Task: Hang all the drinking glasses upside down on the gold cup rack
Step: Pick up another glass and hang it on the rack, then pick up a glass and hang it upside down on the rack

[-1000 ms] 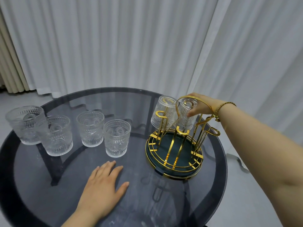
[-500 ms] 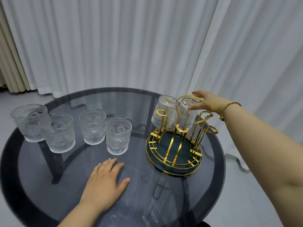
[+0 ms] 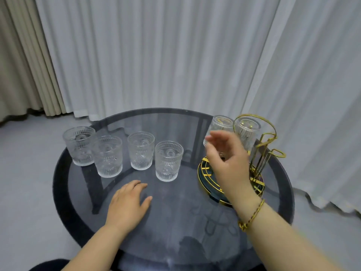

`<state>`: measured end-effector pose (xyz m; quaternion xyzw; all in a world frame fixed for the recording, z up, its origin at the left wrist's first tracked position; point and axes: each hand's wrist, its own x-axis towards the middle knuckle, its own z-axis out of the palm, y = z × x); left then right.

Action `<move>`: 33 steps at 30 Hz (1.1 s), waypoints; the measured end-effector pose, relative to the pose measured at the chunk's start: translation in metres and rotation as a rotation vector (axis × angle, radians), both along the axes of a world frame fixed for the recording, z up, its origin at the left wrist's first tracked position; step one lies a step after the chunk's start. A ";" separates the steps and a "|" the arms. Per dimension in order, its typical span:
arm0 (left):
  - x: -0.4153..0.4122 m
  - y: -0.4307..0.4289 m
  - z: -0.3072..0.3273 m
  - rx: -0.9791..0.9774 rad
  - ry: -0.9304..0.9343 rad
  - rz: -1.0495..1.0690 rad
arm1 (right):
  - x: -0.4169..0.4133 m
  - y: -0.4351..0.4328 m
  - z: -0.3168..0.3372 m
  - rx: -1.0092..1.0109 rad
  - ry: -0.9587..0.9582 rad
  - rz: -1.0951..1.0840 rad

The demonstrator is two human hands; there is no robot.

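At three o'clock on the round glass bench (image 3: 195,222), gold cup rack (image 3: 261,153) carries two inverted ribbed glasses (image 3: 246,132), four upright glasses (image 3: 169,163) in a row from nine to centre, bare bench nearest; left hand (image 3: 128,204) flat, grip spread; right hand (image 3: 228,163) raised before rack, grip loose, empty.

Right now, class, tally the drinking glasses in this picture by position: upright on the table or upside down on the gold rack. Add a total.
Upright on the table: 4
Upside down on the gold rack: 2
Total: 6 glasses
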<state>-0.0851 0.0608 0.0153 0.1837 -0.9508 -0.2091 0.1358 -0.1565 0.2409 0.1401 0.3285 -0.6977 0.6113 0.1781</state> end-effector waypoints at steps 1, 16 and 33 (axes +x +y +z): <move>0.001 -0.003 -0.001 -0.007 -0.008 0.008 | 0.005 -0.011 -0.016 0.019 -0.039 0.027; -0.004 -0.010 -0.014 -0.096 0.000 -0.003 | -0.059 -0.094 -0.120 0.571 -0.562 -0.180; 0.001 -0.010 -0.012 -0.045 0.006 -0.030 | -0.035 -0.052 -0.101 0.307 -0.460 -0.012</move>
